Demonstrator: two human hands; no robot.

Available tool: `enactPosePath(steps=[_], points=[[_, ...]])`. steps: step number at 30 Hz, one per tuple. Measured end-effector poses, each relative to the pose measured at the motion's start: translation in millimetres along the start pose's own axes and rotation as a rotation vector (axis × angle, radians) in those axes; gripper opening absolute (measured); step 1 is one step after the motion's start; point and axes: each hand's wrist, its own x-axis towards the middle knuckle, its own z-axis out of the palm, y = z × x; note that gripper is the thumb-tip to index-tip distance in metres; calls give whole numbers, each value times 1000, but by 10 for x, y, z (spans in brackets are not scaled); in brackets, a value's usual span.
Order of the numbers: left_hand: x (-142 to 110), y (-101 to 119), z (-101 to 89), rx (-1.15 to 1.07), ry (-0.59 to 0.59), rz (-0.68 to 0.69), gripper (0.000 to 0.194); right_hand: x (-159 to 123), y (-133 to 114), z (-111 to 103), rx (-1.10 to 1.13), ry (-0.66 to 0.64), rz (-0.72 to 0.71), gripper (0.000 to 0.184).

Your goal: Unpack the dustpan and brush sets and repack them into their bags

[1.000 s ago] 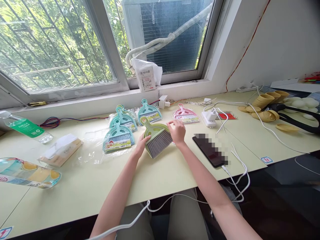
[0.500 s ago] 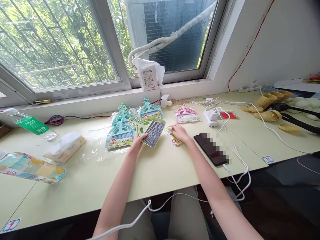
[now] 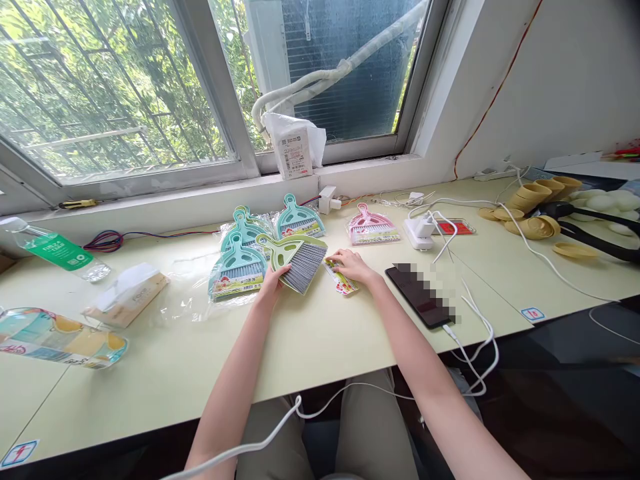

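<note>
My left hand is closed on a green dustpan and brush set, tilted with its grey bristles towards me. Beside it, my right hand rests on a printed card with a bright flower pattern, its fingers over the card's upper part. Whether those fingers pinch the card or only press on it cannot be made out. Behind my left hand lie several bagged teal dustpan sets. A pink bagged dustpan set lies beyond my right hand.
A phone on a white cable lies right of my right forearm, near a white charger. At left are a tissue pack, a green-labelled bottle and a larger bottle. Tan cups stand at the far right.
The view has shifted slightly. My left hand still holds the green dustpan set, and my right hand stays at the card with little visible movement.
</note>
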Motion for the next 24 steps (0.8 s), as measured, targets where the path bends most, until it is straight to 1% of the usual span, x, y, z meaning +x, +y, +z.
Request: enactPosePath(steps=[2, 4, 6, 9, 11, 14, 16, 18, 20, 22, 24], points=[[-6, 3, 12, 17, 20, -4, 44, -10, 4, -24, 27, -40, -4, 35], [-11, 4, 19, 28, 35, -7, 44, -16, 0, -19, 31, -34, -15, 34], [-10, 1, 15, 21, 35, -7, 48, -18, -16, 5, 21, -27, -32, 40], [9, -13, -13, 1, 43, -3, 53, -24, -63, 26, 3, -91, -68, 53], [27, -25, -33, -9, 63, 2, 55, -35, -102, 15, -12, -115, -87, 56], [47, -38, -49, -22, 85, 1, 56, -52, -142, -13, -24, -95, -88, 56], [53, -45, -53, -22, 88, 0, 55, -52, -138, -14, -10, -88, -65, 50], [57, -53, -56, -16, 78, 1, 54, -43, -105, -4, 56, -85, -33, 42], [62, -62, -62, -12, 65, 6, 54, -34, -58, -3, 179, -71, -9, 37], [70, -70, -67, -8, 58, 12, 54, -38, -24, -32, 348, -59, 14, 40], [78, -76, -66, -1, 50, 25, 54, -55, -27, -90, 559, -73, 15, 45]])
